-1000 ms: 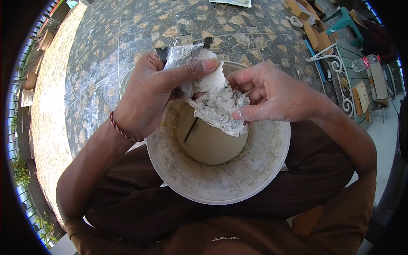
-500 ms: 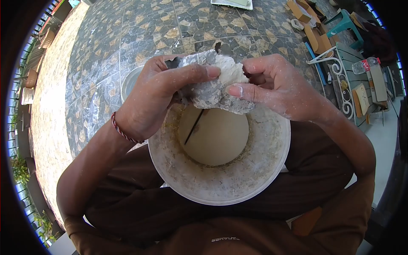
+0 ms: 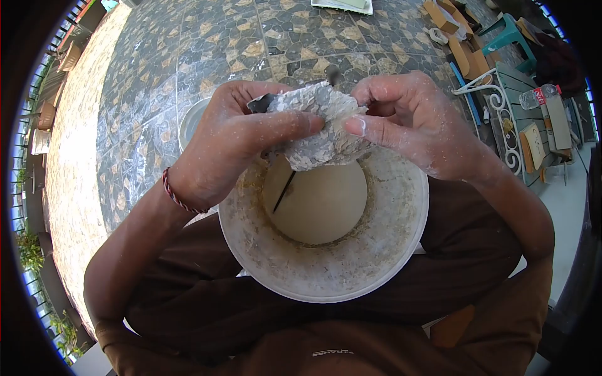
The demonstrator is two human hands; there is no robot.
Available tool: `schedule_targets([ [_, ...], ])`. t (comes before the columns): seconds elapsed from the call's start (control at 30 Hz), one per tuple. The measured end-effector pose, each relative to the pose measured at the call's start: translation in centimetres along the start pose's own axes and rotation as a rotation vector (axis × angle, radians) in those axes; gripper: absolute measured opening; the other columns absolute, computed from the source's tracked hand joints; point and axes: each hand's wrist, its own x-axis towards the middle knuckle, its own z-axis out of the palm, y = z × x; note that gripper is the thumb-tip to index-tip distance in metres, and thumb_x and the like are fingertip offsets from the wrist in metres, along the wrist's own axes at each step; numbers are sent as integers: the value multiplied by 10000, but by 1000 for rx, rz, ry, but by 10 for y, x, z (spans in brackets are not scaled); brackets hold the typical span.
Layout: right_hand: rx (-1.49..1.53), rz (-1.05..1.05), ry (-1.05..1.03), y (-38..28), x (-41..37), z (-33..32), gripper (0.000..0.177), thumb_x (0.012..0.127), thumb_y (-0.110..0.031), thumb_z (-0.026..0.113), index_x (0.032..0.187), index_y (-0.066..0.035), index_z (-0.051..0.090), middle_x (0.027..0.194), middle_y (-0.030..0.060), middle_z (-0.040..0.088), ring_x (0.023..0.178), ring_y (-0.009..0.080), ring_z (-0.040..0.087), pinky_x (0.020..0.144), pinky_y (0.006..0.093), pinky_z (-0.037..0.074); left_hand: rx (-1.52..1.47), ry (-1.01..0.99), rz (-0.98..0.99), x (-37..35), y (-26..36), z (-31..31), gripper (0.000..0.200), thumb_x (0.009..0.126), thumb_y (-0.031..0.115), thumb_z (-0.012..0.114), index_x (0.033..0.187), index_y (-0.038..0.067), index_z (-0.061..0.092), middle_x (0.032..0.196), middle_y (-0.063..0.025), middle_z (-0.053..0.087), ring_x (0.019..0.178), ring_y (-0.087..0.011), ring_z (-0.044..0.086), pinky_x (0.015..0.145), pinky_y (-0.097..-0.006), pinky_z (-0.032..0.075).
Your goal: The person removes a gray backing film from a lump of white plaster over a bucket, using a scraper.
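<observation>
A rough, crumbly grey-white piece point(image 3: 311, 149), with a dark sheet-like edge at its left end, is held up over a bucket. My left hand point(image 3: 229, 138) grips its left side, thumb lying across the front. At the right end, my right hand point(image 3: 429, 128) pinches its edge between thumb and fingers. Whitish specks dust both hands. Below, the wide white bucket point(image 3: 326, 279) stands between my legs with cloudy beige liquid point(image 3: 323, 216) inside. A thin dark stick point(image 3: 284, 192) slants into it. A small blurred dark bit point(image 3: 333, 76) shows just above the piece.
Behind my left hand, a pale round container point(image 3: 190, 128) is partly hidden. A white tray point(image 3: 342, 8) lies on the patterned tile floor ahead. To the right are a slatted bench point(image 3: 522, 125) with a plastic bottle point(image 3: 539, 96), cardboard boxes point(image 3: 467, 50) and a green stool point(image 3: 508, 39).
My right thumb and fingers have shifted inward and up along the right edge of the piece. The piece has tilted slightly, while my left hand keeps its hold.
</observation>
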Motion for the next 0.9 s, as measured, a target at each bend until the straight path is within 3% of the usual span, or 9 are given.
schedule_targets([
  [0.27,-60,29,-27,6,1,1,220,975,-187,628,1022,25,666,777,-13,602,701,22,526,607,212,455,93,-39,-21,0,-1,-2,224,863,37,673,1078,-27,670,984,-120,732,890,-162,707,857,-293,537],
  [0.33,20,51,-36,6,3,-2,230,969,-193,642,1028,28,666,794,-8,615,717,21,535,624,210,463,22,20,-65,-1,2,0,225,880,59,658,1088,-27,664,1003,-117,725,902,-171,703,868,-308,539],
  [0.5,194,37,-105,6,3,1,246,948,-189,683,1044,37,666,853,10,653,786,22,574,686,205,485,-228,-46,-51,4,3,-3,236,918,117,623,1093,-38,657,1045,-120,706,949,-177,689,896,-330,538],
  [0.6,210,49,-108,6,5,-1,218,941,-147,684,1050,40,664,889,22,669,843,35,606,736,209,501,-303,-15,-104,6,1,-4,236,920,143,642,1068,-40,667,1025,-112,712,940,-170,688,888,-320,537],
  [0.7,141,98,-62,5,6,-6,180,944,-113,669,1039,39,663,885,17,668,853,44,614,747,214,505,-266,-17,-38,5,1,-6,205,885,125,713,1049,3,697,992,-92,718,930,-153,685,857,-306,539],
  [0.77,81,109,20,7,5,-6,129,935,-47,639,1030,39,657,893,25,668,850,42,610,750,214,505,28,2,133,1,3,-7,187,822,63,779,1005,63,737,971,-52,723,886,-138,686,825,-293,536],
  [0.8,78,104,22,8,5,-5,129,935,-47,639,1030,39,657,893,25,668,850,42,610,750,214,505,33,1,138,-1,5,-6,187,822,63,779,1005,63,737,971,-52,723,886,-138,686,825,-293,536],
  [0.9,93,-12,103,6,3,0,139,919,17,582,1035,37,657,904,35,669,848,45,611,759,219,508,703,-117,841,-8,8,6,207,755,37,791,952,96,767,927,-40,723,771,-171,689,680,-304,551],
])
